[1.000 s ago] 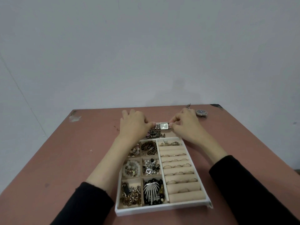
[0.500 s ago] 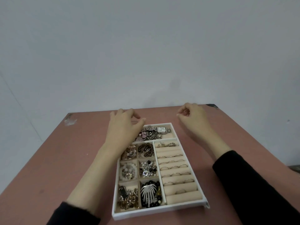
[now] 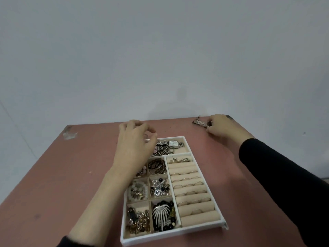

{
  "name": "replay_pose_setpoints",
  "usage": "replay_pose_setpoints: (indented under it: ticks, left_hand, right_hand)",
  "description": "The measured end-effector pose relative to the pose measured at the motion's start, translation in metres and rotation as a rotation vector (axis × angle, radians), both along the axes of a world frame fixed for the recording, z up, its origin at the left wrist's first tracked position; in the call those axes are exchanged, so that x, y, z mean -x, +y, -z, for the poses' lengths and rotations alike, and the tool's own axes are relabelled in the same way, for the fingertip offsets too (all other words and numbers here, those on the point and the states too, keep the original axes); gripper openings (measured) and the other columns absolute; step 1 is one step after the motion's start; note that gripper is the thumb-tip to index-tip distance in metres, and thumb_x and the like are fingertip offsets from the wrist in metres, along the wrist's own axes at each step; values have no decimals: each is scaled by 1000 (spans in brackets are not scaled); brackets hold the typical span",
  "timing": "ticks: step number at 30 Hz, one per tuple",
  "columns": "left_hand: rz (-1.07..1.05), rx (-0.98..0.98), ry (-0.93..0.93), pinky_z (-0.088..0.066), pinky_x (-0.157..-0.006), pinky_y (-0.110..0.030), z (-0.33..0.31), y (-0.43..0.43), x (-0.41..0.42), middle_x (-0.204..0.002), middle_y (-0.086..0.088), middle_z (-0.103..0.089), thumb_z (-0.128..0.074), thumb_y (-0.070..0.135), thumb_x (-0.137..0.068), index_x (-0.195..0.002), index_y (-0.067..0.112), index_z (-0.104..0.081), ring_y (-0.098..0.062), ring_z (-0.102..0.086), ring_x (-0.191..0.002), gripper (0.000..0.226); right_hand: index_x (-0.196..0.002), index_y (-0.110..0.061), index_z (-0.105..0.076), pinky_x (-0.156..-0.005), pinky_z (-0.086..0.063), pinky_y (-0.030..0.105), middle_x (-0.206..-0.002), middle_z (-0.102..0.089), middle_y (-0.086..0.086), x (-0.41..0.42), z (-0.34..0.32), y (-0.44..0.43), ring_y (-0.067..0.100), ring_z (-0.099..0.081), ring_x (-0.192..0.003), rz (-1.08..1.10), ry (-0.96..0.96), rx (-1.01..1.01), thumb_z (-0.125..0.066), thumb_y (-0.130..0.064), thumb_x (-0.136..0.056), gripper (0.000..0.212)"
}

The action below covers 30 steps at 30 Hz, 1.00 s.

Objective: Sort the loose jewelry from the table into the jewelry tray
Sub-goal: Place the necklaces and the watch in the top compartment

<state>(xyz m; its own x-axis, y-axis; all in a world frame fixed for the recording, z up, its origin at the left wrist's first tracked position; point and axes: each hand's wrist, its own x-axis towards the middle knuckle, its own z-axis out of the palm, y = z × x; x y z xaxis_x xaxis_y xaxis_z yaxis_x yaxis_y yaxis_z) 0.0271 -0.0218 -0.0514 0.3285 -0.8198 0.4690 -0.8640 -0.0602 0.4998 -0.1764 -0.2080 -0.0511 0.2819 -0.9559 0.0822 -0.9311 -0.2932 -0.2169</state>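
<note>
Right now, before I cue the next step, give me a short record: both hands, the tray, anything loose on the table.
left hand: over the tray's far left corner, fingers loosely curled, holding nothing
right hand: at the table's far right corner, gripping the loose watch
tray: square watch in far compartment, rings in right rolls
left to sort: the loose watch, as far as visible

- We are indoors, somewhere plain, with a smooth grey wall (image 3: 160,50) right behind.
- We see one worn pink-brown table (image 3: 62,175) in front of it.
- We see a tray (image 3: 170,235) full of jewelry (image 3: 162,216) on it.
- We cannot tell if it is a home or a workplace.
</note>
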Motion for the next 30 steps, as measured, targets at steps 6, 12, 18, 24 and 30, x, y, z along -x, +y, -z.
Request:
replay_pose_setpoints:
  ticks: [6,12,18,24,30]
  left_hand:
    - [-6,14,-29,-27,-98,-30,3,4,-1,-121,-3,-50,-54,31,-89,-109,21,-64,-22,-29,-120,24]
    - [84,95,55,-28,-90,-19,-3,6,2,-125,5,-51,-55,42,-87,-126,27,-51,-14,-30,-123,42]
    - [345,40,628,-49,-83,-21,-11,11,6,-127,19,-52,-59,51,-83,-135,40,-37,-9,-59,-105,58]
    - [418,90,906,-53,-68,-18,-15,11,2,-79,2,-71,-60,11,-86,-96,16,-67,-8,-63,-75,13]
    - [597,120,1616,-56,-61,-19,-29,13,-7,-65,1,-67,-61,18,-71,-78,9,-71,-9,-65,-61,15]
  right_hand:
    - [-115,-5,-56,-77,-38,27,-114,-58,13,-11,-21,18,28,-54,-104,-118,-320,164,-61,-12,-83,33]
    - [-104,-19,-63,-67,-40,8,-90,-62,-5,-31,-67,70,5,-57,-78,-262,-770,207,-71,-18,-78,27]
    - [-97,-16,-67,-65,-50,27,-79,-68,2,-48,-72,121,16,-63,-72,-486,-1188,-330,-69,-7,-79,20]
    - [-102,-10,-63,-59,-51,24,-84,-67,16,-49,-48,131,19,-61,-67,-423,-1361,-439,-63,-2,-82,22]
    - [-95,-22,-50,-43,-39,25,-81,-67,16,-50,-33,128,21,-53,-54,-388,-1283,-453,-53,-6,-90,17]
